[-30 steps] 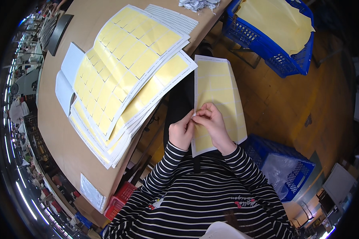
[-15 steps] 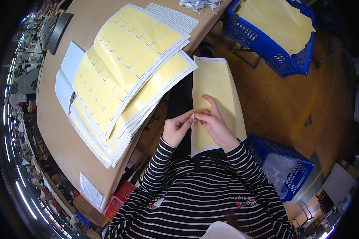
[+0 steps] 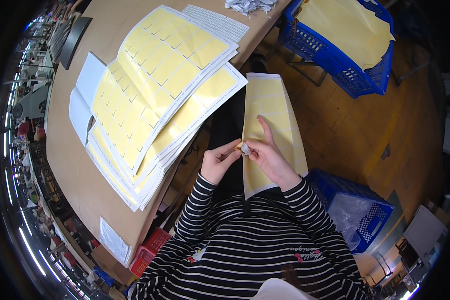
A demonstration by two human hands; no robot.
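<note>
A long yellow label sheet with a white border lies across my lap. My left hand and my right hand meet over its left edge, fingertips pinching a small pale piece between them. My right hand rests on the sheet, index finger stretched up along it. Both forearms wear black-and-white striped sleeves.
A stack of large yellow label sheets is fanned out on the brown table to my left. A blue crate holding yellow backing paper stands on the wooden floor ahead. Another blue crate with a plastic bag sits at my right.
My hands have drawn slightly apart; the left hand moved left and down, and the small pale piece now shows between the fingertips. The sheet stays on my lap.
</note>
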